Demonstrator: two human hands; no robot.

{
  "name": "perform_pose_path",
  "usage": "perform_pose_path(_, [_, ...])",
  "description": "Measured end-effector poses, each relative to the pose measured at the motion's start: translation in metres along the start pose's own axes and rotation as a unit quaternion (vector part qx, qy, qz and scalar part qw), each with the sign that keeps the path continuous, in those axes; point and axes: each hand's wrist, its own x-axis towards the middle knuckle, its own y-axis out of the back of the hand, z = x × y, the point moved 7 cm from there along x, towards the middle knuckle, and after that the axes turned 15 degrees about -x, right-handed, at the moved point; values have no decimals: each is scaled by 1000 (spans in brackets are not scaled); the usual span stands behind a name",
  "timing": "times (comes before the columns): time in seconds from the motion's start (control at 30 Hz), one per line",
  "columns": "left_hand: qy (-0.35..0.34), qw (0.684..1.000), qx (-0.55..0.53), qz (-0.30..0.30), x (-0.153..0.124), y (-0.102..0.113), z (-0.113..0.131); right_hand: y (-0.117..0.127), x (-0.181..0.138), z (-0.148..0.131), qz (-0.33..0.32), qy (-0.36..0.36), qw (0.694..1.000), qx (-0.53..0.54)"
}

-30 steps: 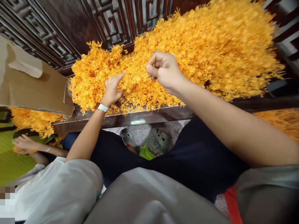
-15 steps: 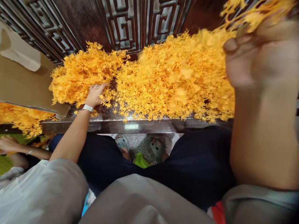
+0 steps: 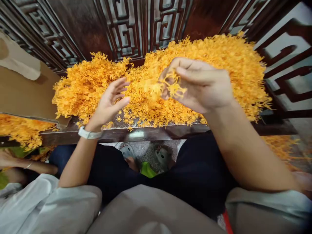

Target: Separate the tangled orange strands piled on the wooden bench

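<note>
A big heap of small orange sprigs (image 3: 219, 65) covers a dark wooden table (image 3: 151, 132). My right hand (image 3: 202, 86) is raised over the heap, its fingers curled and pinched on a small clump of orange sprigs (image 3: 172, 85). My left hand (image 3: 109, 102) is lifted just left of the clump, palm turned toward it and fingers spread, holding nothing. A white band (image 3: 88, 134) sits on my left wrist.
A brown cardboard box (image 3: 21, 91) stands at the left with more orange sprigs (image 3: 21, 130) under it. Another person's hand and arm (image 3: 14, 161) lie at the lower left. Carved dark wooden screens (image 3: 136, 22) rise behind the table. My feet in sandals (image 3: 126, 152) show under the table.
My right hand came down from the upper right to the middle with a clump pinched in it. My left hand lifted off the heap and opened toward the clump.
</note>
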Motion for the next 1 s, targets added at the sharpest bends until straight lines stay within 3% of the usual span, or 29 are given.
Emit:
perform_pose_path(0.1, [-55, 996, -23, 63, 6, -32, 11, -34, -2, -1, -75, -4, 996, 56])
perform_pose_path(0.17, [-59, 993, -54, 88, 9, -42, 10, -40, 1, 0, -66, -3, 996, 62])
perform_pose_path(0.33, [-35, 982, -117, 147, 4, -29, 6, -20, 18, 22, 47, -33, 998, 5])
perform_pose_path(0.53, [-58, 989, 1, 139, -13, -28, 5, -29, 27, 46, 39, -68, 997, 19])
perform_pose_path(0.7, [-77, 985, 104, 113, -17, -27, 7, -28, 33, 40, 73, -3, 995, -75])
perform_pose_path(0.8, [-86, 984, 136, 82, -22, -21, 9, 7, 49, 43, 107, 45, 983, -145])
perform_pose_path(0.9, [-69, 983, 160, 59, -32, -11, -1, 91, 56, 43, 249, 90, 946, -188])
perform_pose_path(0.97, [-27, 987, 127, 91, -37, 2, -16, 148, 46, 35, 358, 123, 899, -222])
perform_pose_path(1.0, [2, 989, 97, 114, -38, 8, -25, 164, 42, 32, 368, 130, 883, -259])
